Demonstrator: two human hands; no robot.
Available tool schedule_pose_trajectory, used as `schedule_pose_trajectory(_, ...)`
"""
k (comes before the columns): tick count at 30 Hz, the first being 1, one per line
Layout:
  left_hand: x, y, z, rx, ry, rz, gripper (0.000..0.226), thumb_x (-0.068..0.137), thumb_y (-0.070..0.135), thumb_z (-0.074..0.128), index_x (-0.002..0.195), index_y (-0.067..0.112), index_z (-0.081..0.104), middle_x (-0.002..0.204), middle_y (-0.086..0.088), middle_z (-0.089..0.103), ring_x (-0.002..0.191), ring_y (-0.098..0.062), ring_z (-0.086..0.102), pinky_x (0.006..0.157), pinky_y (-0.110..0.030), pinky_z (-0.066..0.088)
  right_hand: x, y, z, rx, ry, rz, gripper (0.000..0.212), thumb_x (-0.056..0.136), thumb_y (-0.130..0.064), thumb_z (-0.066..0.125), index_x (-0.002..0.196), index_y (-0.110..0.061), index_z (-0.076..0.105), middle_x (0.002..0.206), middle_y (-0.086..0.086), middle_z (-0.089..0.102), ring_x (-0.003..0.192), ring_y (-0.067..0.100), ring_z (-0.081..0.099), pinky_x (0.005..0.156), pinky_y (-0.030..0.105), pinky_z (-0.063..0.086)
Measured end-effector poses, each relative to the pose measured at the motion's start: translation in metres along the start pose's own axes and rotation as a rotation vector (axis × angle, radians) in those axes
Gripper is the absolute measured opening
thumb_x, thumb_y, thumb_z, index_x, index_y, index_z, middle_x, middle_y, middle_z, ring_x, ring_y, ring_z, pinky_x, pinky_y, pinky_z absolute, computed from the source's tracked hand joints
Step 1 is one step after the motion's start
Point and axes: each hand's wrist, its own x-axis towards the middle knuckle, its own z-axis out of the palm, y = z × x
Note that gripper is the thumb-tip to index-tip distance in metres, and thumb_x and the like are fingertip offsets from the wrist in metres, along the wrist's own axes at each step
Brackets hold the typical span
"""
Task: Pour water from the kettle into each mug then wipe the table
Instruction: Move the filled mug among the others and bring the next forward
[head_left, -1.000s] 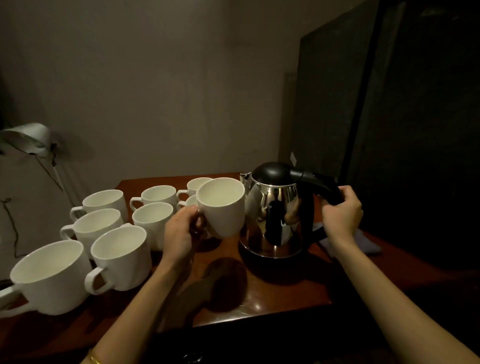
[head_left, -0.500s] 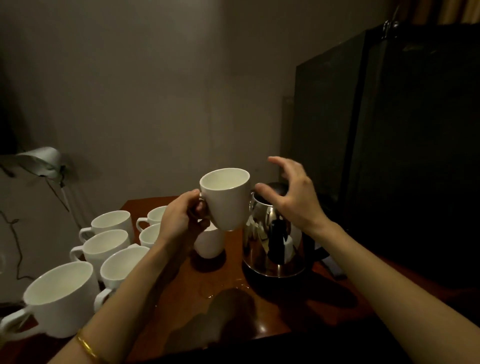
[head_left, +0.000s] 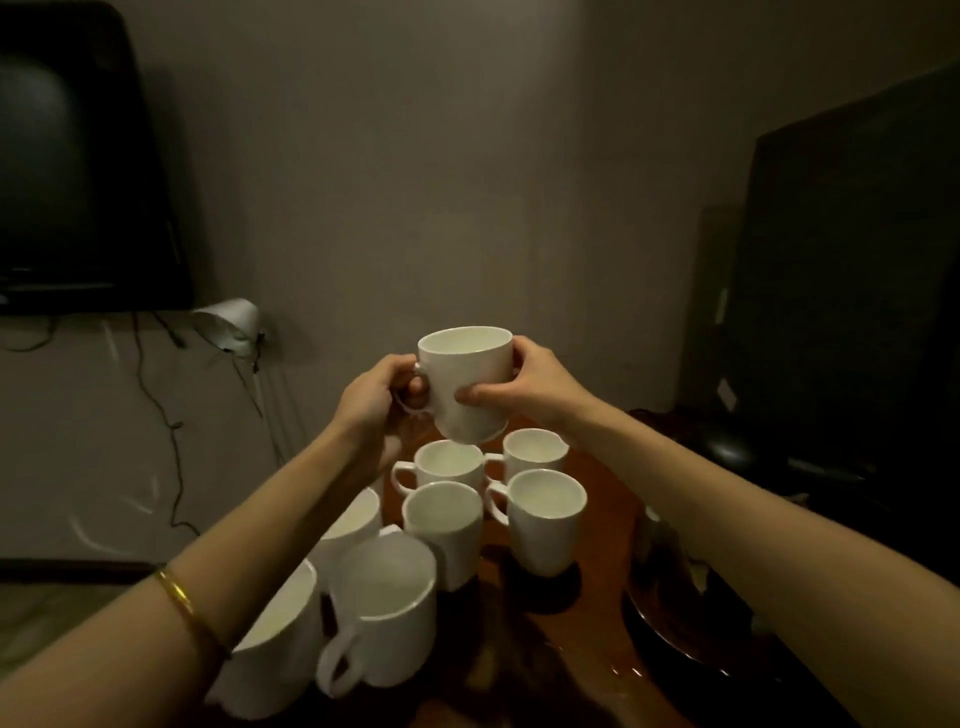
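You hold 1 raised mug (head_left: 467, 384) in 2 hands: left hand (head_left: 374, 400) fingers curled through its handle, right hand (head_left: 524, 384) wrapped round its side. Keep it level and lower it clear of the mugs on the table (head_left: 597, 623) below.

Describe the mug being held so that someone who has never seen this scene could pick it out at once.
Start at the wooden table where a cluster of white mugs stands. Look above the far end of the cluster: the held mug is the only one lifted off the table. The left hand grips its handle and the right hand holds its side.
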Motion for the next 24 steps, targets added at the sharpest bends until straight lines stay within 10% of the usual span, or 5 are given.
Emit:
schedule_pose_trajectory(11, 0.121, 0.005, -0.098, 0.111, 0.091, -0.099, 0.027, 0.092, 0.021, 0.041, 0.067, 0.015, 0.046, 0.046, 0.005, 0.048, 0.049, -0.007, 0.041, 0.057, -0.023, 0.03, 0.133, 0.042, 0.072, 0.12, -0.092, 0.076, 0.07, 0.065, -0.014, 0.082, 0.125, -0.016, 0.046, 0.114, -0.001, 0.057, 0.103, 0.015, 0.055, 0.068, 0.021, 0.048)
schedule_pose_trajectory(24, 0.232, -0.07, -0.172, -0.032, 0.03, -0.163, 0.028, 0.091, 0.009, 0.038, 0.065, 0.006, 0.048, 0.054, -0.004, 0.039, 0.058, -0.015, 0.04, 0.056, -0.029, 0.051, 0.232, 0.153, 0.125, 0.238, -0.179, 0.219, 0.071, 0.065, 0.003, 0.078, 0.125, -0.015, 0.045, 0.103, -0.007, 0.056, 0.089, 0.003, 0.053, 0.075, 0.018, 0.049)
